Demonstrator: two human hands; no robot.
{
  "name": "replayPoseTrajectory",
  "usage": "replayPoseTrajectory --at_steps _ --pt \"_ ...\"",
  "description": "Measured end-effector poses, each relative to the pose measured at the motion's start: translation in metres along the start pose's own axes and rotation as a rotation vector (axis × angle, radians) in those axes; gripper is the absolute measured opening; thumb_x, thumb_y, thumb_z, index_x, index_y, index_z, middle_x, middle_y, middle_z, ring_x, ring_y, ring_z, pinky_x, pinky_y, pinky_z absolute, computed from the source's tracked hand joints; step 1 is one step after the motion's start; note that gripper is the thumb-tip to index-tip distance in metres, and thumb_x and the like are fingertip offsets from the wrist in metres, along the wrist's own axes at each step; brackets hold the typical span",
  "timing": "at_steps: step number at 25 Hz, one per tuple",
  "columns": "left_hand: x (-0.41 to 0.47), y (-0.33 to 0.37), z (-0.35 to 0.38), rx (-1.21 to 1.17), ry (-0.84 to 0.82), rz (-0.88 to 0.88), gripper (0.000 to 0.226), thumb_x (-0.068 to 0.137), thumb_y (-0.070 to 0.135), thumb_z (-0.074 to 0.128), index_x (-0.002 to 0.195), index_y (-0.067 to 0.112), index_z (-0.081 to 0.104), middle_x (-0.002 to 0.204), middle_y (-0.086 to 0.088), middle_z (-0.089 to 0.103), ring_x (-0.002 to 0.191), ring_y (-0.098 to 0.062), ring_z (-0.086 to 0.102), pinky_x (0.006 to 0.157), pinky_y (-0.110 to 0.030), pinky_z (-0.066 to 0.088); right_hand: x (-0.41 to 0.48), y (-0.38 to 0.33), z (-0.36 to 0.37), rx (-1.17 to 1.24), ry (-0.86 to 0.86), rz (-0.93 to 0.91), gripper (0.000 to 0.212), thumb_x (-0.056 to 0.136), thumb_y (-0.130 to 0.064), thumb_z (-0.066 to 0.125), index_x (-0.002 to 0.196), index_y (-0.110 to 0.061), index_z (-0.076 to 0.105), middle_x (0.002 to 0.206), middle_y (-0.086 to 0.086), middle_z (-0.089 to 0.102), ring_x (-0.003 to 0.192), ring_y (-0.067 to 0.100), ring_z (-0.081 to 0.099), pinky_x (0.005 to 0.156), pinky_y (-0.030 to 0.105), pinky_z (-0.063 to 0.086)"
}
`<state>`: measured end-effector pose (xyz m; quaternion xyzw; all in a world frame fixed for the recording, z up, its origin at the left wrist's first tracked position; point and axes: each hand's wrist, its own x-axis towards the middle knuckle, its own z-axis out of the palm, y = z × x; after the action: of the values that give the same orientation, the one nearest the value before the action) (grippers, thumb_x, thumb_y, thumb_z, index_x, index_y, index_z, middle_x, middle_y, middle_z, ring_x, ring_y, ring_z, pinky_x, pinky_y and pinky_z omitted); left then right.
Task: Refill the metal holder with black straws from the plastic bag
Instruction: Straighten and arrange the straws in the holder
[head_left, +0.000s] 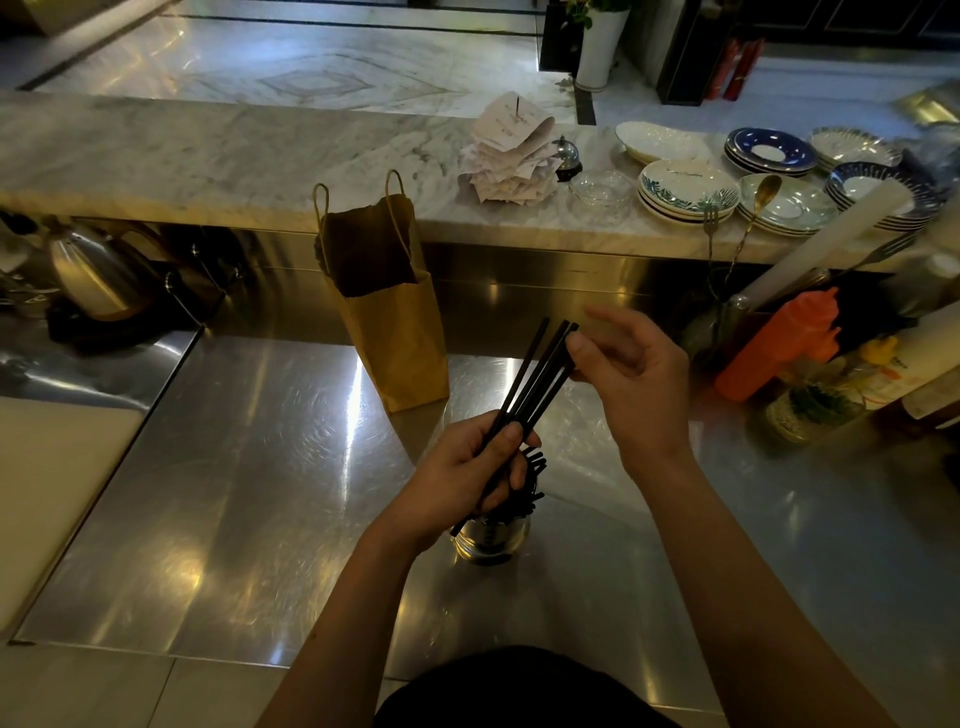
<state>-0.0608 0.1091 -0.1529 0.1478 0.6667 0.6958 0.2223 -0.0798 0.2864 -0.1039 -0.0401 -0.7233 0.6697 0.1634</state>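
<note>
A small bunch of black straws (535, 376) slants up to the right above the steel counter. My left hand (467, 473) grips the bunch low down. My right hand (631, 374) pinches the straws' upper ends with thumb and fingers. Right below my left hand stands the shiny metal holder (491, 540), with more black straws (532, 475) sticking out of it, partly hidden by the hand. No plastic bag is in view.
A brown paper bag (387, 306) stands open just behind the straws. A kettle (93, 270) sits at the left. An orange squeeze bottle (776, 345) and jars crowd the right. Plates (685, 192), receipts (511, 150) and a bell sit on the marble ledge.
</note>
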Motion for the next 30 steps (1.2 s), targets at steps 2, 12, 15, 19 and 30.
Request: replayPoseTrajectory --at_steps 2,12,15,19,30 --pt "-0.001 0.000 -0.001 0.000 -0.028 -0.004 0.027 0.102 0.026 0.040 0.105 0.008 0.060 0.068 -0.003 0.058 0.041 -0.010 0.039 0.047 -0.024 0.037 0.007 -0.006 -0.004 -0.066 -0.111 -0.005 0.025 0.088 -0.010 0.067 0.109 -0.023 0.065 0.089 -0.002 0.073 0.080 0.010 0.072 0.068 0.025 0.058" --pt "-0.005 -0.004 -0.006 0.043 -0.056 -0.002 0.026 0.104 0.022 0.039 0.106 0.003 0.058 0.069 -0.004 0.056 0.045 -0.012 0.040 0.048 -0.023 0.037 0.021 -0.013 -0.013 -0.313 -0.269 -0.034 0.017 0.086 -0.014 0.069 0.103 -0.014 0.071 0.084 0.001 0.075 0.071 0.011 0.072 0.069 0.024 0.058" --pt "-0.003 -0.003 -0.004 0.048 -0.032 0.009 0.027 0.104 0.022 0.039 0.107 0.003 0.058 0.067 -0.001 0.056 0.044 -0.012 0.040 0.047 -0.023 0.037 0.013 -0.006 -0.003 -0.281 -0.087 -0.048 0.019 0.083 -0.015 0.073 0.102 -0.015 0.072 0.084 -0.003 0.074 0.070 0.008 0.072 0.070 0.025 0.059" --pt "-0.003 -0.003 -0.002 0.066 -0.019 0.014 0.026 0.105 0.020 0.038 0.106 0.003 0.058 0.065 0.001 0.055 0.044 -0.011 0.040 0.048 -0.022 0.038 0.006 -0.005 0.006 -0.294 -0.002 -0.100 0.019 0.083 -0.015 0.073 0.101 -0.016 0.074 0.086 -0.013 0.071 0.081 0.001 0.070 0.077 0.019 0.056" --pt "-0.008 -0.005 -0.010 0.041 0.047 -0.081 0.031 0.102 0.027 0.041 0.114 0.008 0.063 0.063 0.005 0.044 0.051 -0.005 0.038 0.049 -0.018 0.034 0.041 -0.012 -0.031 0.000 0.114 0.027 0.013 0.086 -0.004 0.066 0.097 -0.010 0.069 0.094 0.009 0.071 0.089 0.018 0.069 0.077 0.025 0.057"
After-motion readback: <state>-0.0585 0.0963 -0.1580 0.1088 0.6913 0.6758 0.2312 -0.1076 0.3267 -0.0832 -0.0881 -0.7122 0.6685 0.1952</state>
